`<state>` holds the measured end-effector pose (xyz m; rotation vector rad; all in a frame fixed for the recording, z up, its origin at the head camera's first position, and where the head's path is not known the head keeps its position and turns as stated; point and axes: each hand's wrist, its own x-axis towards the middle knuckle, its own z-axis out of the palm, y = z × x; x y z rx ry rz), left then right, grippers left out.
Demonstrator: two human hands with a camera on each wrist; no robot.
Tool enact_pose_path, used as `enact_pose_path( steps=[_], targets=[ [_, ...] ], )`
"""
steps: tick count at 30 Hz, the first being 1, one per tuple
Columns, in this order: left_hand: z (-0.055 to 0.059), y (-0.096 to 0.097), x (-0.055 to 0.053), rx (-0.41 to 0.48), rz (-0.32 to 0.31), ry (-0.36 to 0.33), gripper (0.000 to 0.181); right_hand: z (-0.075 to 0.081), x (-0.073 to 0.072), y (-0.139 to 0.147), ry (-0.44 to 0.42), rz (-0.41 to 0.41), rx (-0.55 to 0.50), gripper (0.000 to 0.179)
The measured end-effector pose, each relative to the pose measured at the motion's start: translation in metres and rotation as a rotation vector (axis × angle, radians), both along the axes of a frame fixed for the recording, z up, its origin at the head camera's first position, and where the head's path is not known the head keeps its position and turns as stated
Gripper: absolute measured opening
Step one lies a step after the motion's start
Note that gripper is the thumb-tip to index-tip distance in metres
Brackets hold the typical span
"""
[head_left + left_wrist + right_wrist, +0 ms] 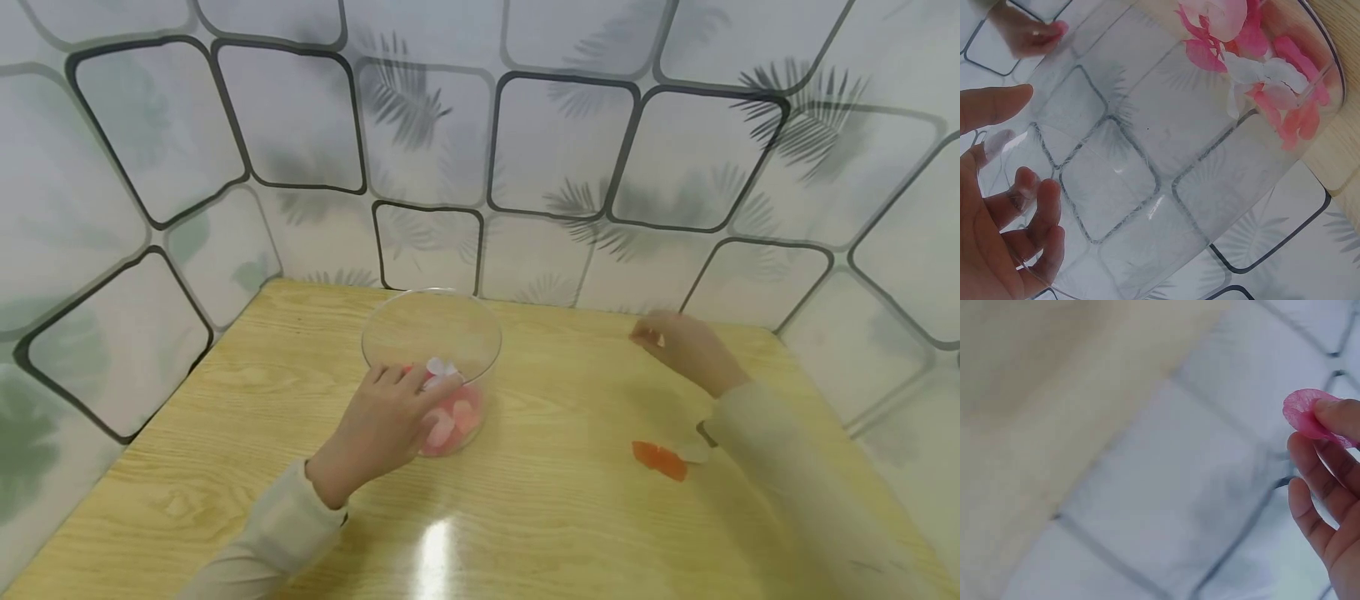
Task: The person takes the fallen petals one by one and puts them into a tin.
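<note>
A clear round plastic container [491,392] stands on the table, with pink, white and coral petals [453,421] at its bottom. My left hand [386,421] holds its near left rim; in the left wrist view the fingers [1047,206] curl at the clear wall. Off to the right and apart from the container, my right hand [686,350] is raised near the back of the table. Between thumb and forefinger it pinches a bright pink petal [1304,411], seen in the right wrist view; the other fingers are loosely bent.
An orange petal [660,461] and a white petal [693,452] lie on the wooden table [540,500] below the right forearm. Patterned wall covering [555,150] rises behind the table and along both sides.
</note>
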<state>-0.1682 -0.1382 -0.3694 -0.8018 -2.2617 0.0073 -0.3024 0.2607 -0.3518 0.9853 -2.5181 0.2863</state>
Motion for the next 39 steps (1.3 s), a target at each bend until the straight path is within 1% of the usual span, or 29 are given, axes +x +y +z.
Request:
enact_pose_path(
  steps=[4,7,10,14,16,18,19,20,22,23,25,26,27,28,31,34,37,39],
  targets=[
    [0.000,0.000,0.000,-0.008,0.006,-0.003,0.056,0.034,0.008,-0.055,0.123,0.125,-0.098,0.013],
    [0.001,0.000,0.000,-0.005,0.006,-0.003,0.056,0.052,0.014,-0.096,0.158,0.203,-0.153,0.011],
    [0.001,0.000,0.000,-0.004,0.008,-0.005,0.056,0.061,0.017,-0.132,0.161,0.291,-0.210,0.009],
    [0.002,0.000,0.000,-0.012,0.013,-0.013,0.056,0.061,0.021,-0.175,0.137,0.372,-0.247,0.006],
    [0.002,0.001,0.000,-0.017,0.015,-0.017,0.057,0.059,0.023,-0.193,0.107,0.407,-0.263,0.005],
    [0.002,0.001,0.000,-0.013,0.012,-0.020,0.057,0.056,0.025,-0.210,0.046,0.438,-0.265,0.006],
    [0.002,0.001,0.000,-0.012,0.011,-0.019,0.057,0.055,0.026,-0.217,-0.005,0.447,-0.248,0.009],
    [0.002,0.001,0.000,-0.008,0.008,-0.017,0.058,0.055,0.027,-0.224,-0.075,0.460,-0.224,0.015],
    [0.002,0.001,0.000,-0.001,0.002,-0.008,0.057,0.053,0.028,-0.234,-0.241,0.473,-0.154,0.029],
    [0.002,0.001,0.000,0.005,-0.003,-0.005,0.057,0.053,0.028,-0.238,-0.324,0.473,-0.120,0.037],
    [0.002,0.001,0.000,0.008,-0.009,0.006,0.055,0.052,0.029,-0.242,-0.460,0.456,-0.058,0.051],
    [0.002,0.001,0.000,0.009,-0.013,0.009,0.053,0.052,0.029,-0.242,-0.507,0.452,-0.046,0.055],
    [0.002,0.001,0.000,0.008,-0.014,0.011,0.052,0.052,0.029,-0.242,-0.530,0.441,-0.040,0.057],
    [0.002,0.001,0.000,0.005,-0.014,0.013,0.051,0.053,0.030,-0.240,-0.535,0.430,-0.039,0.058],
    [0.002,0.000,0.000,-0.011,-0.006,0.018,0.052,0.054,0.032,-0.229,-0.509,0.389,-0.043,0.059],
    [0.002,0.000,-0.001,-0.025,0.001,0.021,0.056,0.056,0.038,-0.211,-0.454,0.351,-0.060,0.058],
    [0.001,-0.001,-0.001,-0.023,0.003,0.013,0.059,0.058,0.047,-0.186,-0.357,0.315,-0.065,0.057],
    [0.000,-0.001,-0.001,-0.016,0.004,0.004,0.060,0.058,0.054,-0.166,-0.268,0.321,-0.068,0.054]
  ],
)
